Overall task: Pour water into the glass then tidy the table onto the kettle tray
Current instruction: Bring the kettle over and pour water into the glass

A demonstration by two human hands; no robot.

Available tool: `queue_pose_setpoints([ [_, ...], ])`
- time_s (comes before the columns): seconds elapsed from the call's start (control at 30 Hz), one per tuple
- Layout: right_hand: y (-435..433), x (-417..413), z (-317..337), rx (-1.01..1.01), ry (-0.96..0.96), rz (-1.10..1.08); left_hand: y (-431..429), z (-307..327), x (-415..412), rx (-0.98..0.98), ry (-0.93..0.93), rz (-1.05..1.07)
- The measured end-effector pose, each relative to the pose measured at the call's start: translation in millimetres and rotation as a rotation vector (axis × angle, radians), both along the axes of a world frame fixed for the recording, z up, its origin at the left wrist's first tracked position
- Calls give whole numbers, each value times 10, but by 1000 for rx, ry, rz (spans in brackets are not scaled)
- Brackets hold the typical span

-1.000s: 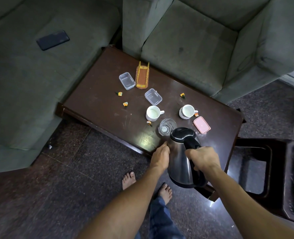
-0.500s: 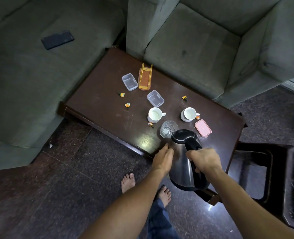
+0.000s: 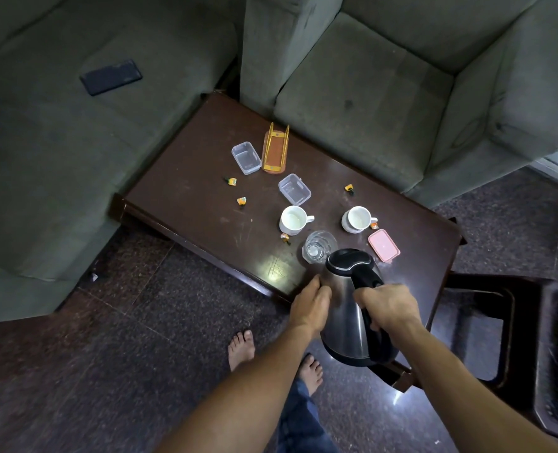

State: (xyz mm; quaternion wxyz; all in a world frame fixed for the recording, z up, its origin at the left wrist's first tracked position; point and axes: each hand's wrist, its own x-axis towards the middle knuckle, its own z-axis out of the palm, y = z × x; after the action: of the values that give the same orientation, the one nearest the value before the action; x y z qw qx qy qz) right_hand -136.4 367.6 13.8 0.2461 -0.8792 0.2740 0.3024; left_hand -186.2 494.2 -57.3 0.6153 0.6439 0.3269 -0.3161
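A steel kettle (image 3: 346, 308) with a black lid and handle is tilted forward over the near edge of the brown table (image 3: 189, 197). My right hand (image 3: 387, 305) grips its handle. My left hand (image 3: 310, 305) presses flat against its left side. The kettle's spout end sits right beside the clear glass (image 3: 318, 246), which stands upright on the table. Two white cups (image 3: 292, 220) (image 3: 356, 219) stand just beyond the glass. No stream of water is visible.
Two clear plastic boxes (image 3: 245, 157) (image 3: 294, 189), a pink lid (image 3: 383, 245), an orange wooden holder (image 3: 275, 148) and several small orange wrappers (image 3: 241, 201) lie on the table. Grey sofas surround it, a phone (image 3: 110, 76) on the left one. A dark stool (image 3: 486, 322) stands at right.
The kettle and both hands have stayed in nearly the same pose next to the glass. The camera has shifted slightly, moving the whole scene a little right and down.
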Motion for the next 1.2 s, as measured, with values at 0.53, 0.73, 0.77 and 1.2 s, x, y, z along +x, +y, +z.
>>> queue_pose_setpoints([
  [0.53, 2, -30, 32, 4, -9, 1, -84, 48, -51, -4, -58, 78],
  [0.73, 4, -42, 46, 11, -13, 3, -82, 64, -68, -5, -86, 83],
  [0.77, 7, -44, 50, 10, -12, 4, -84, 66, -73, -4, -90, 80],
  [1.2, -2, -38, 44, 11, -2, 3, -68, 92, -88, -4, -102, 73],
])
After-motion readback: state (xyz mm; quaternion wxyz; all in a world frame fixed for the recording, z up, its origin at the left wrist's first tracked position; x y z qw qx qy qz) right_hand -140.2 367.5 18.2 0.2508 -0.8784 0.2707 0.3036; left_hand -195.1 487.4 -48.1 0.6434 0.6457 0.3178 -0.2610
